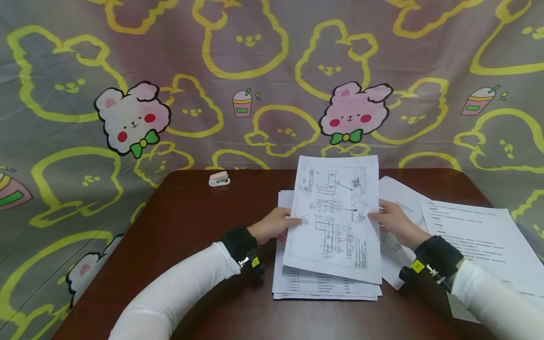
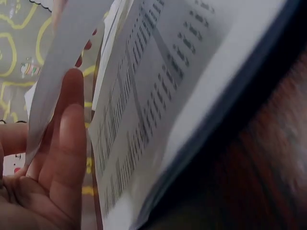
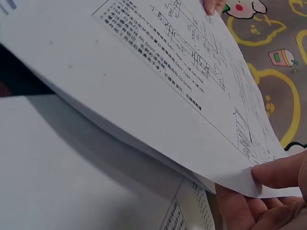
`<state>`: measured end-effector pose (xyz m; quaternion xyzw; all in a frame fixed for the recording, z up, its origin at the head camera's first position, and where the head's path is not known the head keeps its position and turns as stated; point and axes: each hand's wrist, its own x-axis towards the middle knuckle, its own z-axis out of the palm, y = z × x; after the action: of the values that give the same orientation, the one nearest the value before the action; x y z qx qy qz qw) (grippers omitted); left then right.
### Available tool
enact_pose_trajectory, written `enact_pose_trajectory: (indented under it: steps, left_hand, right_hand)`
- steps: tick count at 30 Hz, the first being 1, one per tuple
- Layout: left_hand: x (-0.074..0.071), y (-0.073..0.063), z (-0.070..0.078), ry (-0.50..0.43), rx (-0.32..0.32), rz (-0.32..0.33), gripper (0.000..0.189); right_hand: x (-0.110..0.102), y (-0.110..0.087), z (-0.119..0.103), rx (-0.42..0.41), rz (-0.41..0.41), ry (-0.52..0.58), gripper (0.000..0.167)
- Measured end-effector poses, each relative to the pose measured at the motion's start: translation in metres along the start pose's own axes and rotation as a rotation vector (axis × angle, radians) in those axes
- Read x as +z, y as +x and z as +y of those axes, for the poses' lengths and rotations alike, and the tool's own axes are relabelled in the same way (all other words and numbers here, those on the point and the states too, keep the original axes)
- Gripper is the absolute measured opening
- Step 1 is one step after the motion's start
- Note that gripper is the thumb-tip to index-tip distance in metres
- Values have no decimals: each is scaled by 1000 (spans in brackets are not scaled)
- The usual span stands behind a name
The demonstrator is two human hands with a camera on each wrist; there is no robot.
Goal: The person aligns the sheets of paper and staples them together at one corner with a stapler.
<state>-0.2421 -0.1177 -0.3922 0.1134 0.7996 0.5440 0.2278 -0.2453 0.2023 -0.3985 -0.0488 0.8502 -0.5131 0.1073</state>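
Note:
Both hands hold up a sheet with technical drawings (image 1: 335, 189), tilted over a paper stack (image 1: 327, 285). My left hand (image 1: 276, 224) pinches its left edge, thumb on top and fingers beneath. On the opposite edge, my right hand (image 1: 395, 222) pinches it the same way. The right wrist view shows the right thumb (image 3: 280, 173) pressing on the printed face of the drawing sheet (image 3: 144, 115). In the left wrist view, the left fingers (image 2: 69, 139) lie behind the raised sheet, and printed rows show on the stack (image 2: 139, 96) beside them.
A small pink and white stapler (image 1: 219, 179) sits near the back edge of the brown table (image 1: 204, 222). To the right, loose printed sheets (image 1: 476, 241) overlap one another, partly under the right forearm. A patterned curtain (image 1: 272, 94) hangs behind the table.

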Motion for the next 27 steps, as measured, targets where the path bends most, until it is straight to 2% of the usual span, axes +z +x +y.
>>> enact_pose_trajectory:
  steps: [9,16,27]
  left_hand:
    - [-14,-9,-7,-17,-45,-22,33]
    - [-20,-12,-14,22,-101,-36,32]
    - [-26,-16,-24,48,-157,-161,28]
  right_hand:
    - [11,3,-5,-22,-23,-1,50]
    - [20,6,-7,-17,-27,-22,46]
    - [33,13,-2,53,-10,-131,50]
